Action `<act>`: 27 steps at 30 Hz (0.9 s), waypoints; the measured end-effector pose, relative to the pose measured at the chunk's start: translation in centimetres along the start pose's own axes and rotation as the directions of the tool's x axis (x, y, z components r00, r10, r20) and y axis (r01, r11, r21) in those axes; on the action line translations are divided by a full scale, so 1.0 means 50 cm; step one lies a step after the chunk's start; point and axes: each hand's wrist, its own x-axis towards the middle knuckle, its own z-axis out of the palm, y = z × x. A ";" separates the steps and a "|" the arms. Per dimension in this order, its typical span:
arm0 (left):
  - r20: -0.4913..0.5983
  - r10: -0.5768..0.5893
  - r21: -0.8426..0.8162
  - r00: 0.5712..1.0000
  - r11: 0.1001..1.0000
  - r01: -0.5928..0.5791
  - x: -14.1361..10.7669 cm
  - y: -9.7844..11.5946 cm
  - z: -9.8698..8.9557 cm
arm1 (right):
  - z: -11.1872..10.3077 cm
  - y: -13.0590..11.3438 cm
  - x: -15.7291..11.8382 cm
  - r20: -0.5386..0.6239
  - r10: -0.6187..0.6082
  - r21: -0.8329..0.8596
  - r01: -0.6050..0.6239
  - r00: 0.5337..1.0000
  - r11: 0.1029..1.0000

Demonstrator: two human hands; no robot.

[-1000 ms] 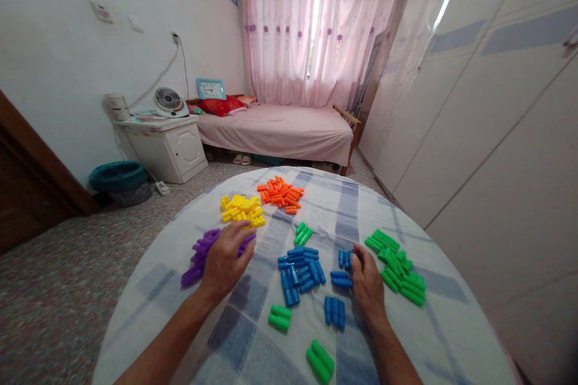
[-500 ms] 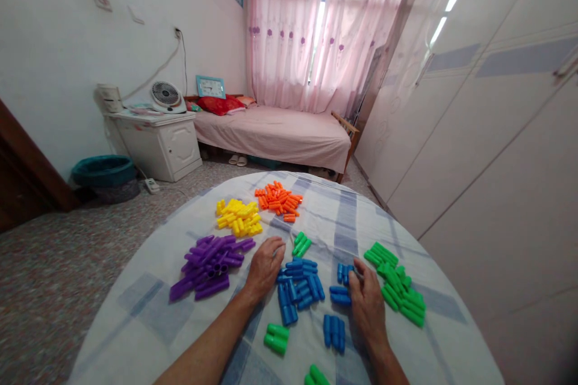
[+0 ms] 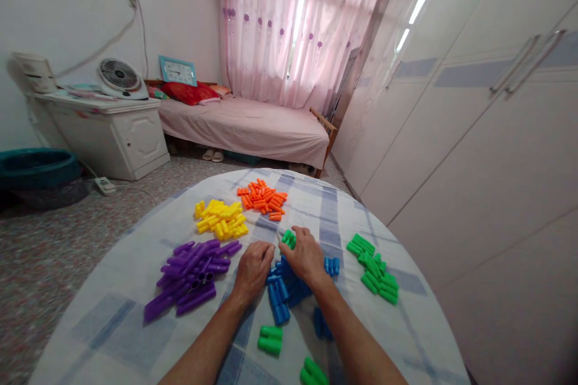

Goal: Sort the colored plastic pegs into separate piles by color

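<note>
My left hand [image 3: 254, 267] rests on the cloth with its fingers curled, beside the left edge of a heap of blue bullet-shaped plastic pieces [image 3: 279, 301]. No piece shows in it. Reaching over that heap, my right hand [image 3: 303, 254] has thumb and fingers apart around a small set of green plastic pieces [image 3: 289, 239], which still lies on the cloth. My right hand and forearm partly hide the blue pieces. Nearer me lie a joined green pair [image 3: 270, 340] and another green set [image 3: 314, 372], with a partly covered blue group [image 3: 322, 323] close to the right forearm.
Purple pieces [image 3: 194, 277] are heaped at the left of the round table. Yellow pieces [image 3: 221, 219] and orange pieces [image 3: 262, 198] lie farther back, and a green pile [image 3: 374, 267] at the right. Beyond stand a bed [image 3: 244, 126] and a white wardrobe [image 3: 451, 150].
My right hand has moved left and forward from the blue pieces at the right to the small green set. My left hand stays in about the same place. The camera view has turned right.
</note>
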 end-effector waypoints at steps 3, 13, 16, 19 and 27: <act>-0.002 0.013 -0.001 1.000 1.000 -0.013 0.000 -0.005 0.003 | 0.019 -0.013 0.021 0.076 0.072 -0.069 -0.067 0.995 0.995; -0.012 -0.004 -0.005 1.000 1.000 0.004 0.003 -0.006 0.004 | -0.005 0.051 0.039 -0.018 0.043 0.067 -0.042 0.999 0.997; -0.014 -0.002 0.000 1.000 1.000 0.002 0.002 -0.003 0.003 | -0.064 0.123 0.024 -0.128 0.110 0.080 -0.100 0.986 0.992; -0.006 -0.004 0.015 1.000 1.000 0.004 0.003 0.000 0.001 | -0.115 0.193 0.004 -0.192 0.198 0.066 -0.189 0.961 0.980; 0.014 -0.009 -0.007 1.000 1.000 0.009 0.003 -0.002 -0.002 | -0.059 0.110 0.000 -0.007 0.034 0.092 -0.033 0.999 0.995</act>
